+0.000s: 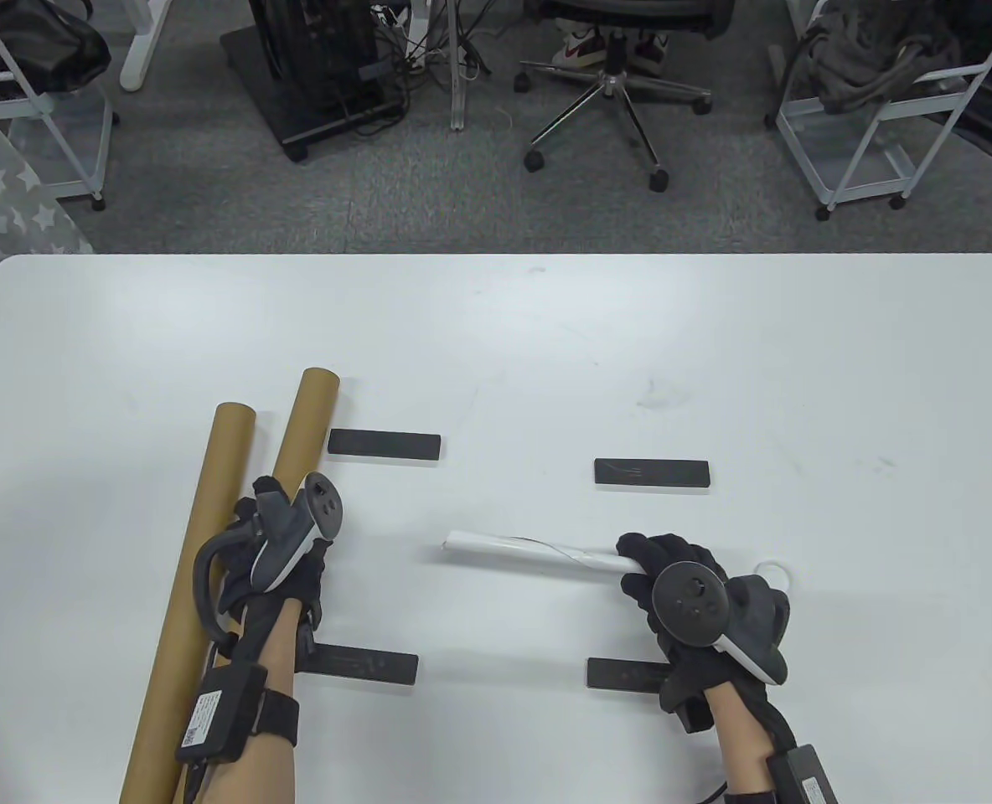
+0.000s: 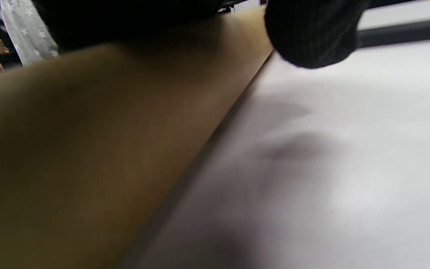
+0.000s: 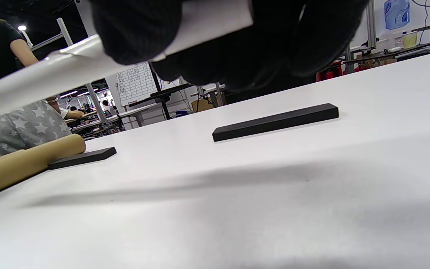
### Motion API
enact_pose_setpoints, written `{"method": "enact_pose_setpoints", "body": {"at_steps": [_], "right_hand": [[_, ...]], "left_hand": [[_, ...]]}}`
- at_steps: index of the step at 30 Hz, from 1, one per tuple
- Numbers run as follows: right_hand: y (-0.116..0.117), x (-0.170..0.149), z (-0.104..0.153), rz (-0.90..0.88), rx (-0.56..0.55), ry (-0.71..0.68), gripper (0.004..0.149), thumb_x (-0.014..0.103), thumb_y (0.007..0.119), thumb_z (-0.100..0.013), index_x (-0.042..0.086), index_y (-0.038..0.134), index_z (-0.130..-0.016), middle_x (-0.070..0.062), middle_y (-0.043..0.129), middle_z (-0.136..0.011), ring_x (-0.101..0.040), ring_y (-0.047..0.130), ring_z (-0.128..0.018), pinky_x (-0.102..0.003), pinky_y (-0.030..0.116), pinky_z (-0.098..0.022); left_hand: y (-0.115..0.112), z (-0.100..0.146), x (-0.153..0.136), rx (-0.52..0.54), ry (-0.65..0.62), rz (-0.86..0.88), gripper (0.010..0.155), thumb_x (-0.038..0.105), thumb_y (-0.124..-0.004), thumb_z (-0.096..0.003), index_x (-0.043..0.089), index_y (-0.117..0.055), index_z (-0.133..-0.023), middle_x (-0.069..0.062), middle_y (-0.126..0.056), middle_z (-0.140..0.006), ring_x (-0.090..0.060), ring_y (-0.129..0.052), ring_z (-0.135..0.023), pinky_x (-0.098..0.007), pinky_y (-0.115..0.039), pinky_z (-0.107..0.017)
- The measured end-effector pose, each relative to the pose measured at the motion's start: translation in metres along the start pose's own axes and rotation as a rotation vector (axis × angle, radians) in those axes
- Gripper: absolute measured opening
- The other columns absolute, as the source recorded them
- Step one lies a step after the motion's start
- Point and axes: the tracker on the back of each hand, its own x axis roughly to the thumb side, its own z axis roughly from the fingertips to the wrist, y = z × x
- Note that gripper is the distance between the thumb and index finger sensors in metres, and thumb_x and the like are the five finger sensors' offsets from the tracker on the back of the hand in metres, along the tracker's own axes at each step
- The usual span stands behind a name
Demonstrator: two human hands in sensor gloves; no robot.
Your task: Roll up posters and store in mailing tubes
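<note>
Right hand (image 1: 697,603) fingers (image 3: 136,30) gripping rolled poster (image 1: 529,554), raised off tabletop (image 1: 546,352). Left hand (image 1: 282,544) resting on right mailing tube (image 1: 303,427); finger closure indeterminate.

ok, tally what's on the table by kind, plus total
Cardboard mailing tubes: 2
Rolled white poster: 1
Black bars: 4
Total: 7
</note>
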Motion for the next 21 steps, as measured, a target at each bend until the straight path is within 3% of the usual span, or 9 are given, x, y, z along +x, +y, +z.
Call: {"method": "enact_pose_setpoints", "body": {"at_steps": [4,14,21], "right_hand": [[0.0000,0.0002,-0.0001,-0.001,0.000,-0.002,0.051,0.032,0.072,-0.049,0.021,0.069,-0.099,-0.011,0.079,-0.096,-0.041,0.083,-0.083,-0.066,0.066,-0.067],[-0.0001,-0.0013,-0.0006,-0.003,0.000,0.006,0.051,0.032,0.072,-0.049,0.021,0.069,-0.099,-0.011,0.079,-0.096,-0.041,0.083,-0.083,-0.066,0.066,-0.067],[-0.0001,-0.0085,-0.0019,-0.020,0.003,0.034,0.051,0.032,0.072,-0.049,0.021,0.070,-0.099,-0.011,0.079,-0.096,-0.042,0.083,-0.082,-0.067,0.066,-0.067]], "left_hand": [[-0.0101,-0.0056,-0.0011,-0.030,0.022,-0.008,0.094,0.048,-0.073,-0.0515,0.001,-0.030,-0.120,-0.023,-0.061,-0.118,-0.038,-0.084,-0.099,-0.051,-0.080,-0.074],[-0.0116,-0.0062,0.0025,-0.001,0.011,-0.018,0.093,0.046,-0.075,-0.0513,-0.001,-0.034,-0.120,-0.024,-0.065,-0.115,-0.039,-0.088,-0.094,-0.050,-0.083,-0.071],[-0.0020,0.0016,0.0069,0.019,-0.020,-0.044,0.092,0.045,-0.075,-0.0518,-0.003,-0.035,-0.119,-0.024,-0.066,-0.114,-0.040,-0.089,-0.093,-0.050,-0.085,-0.070]]}}
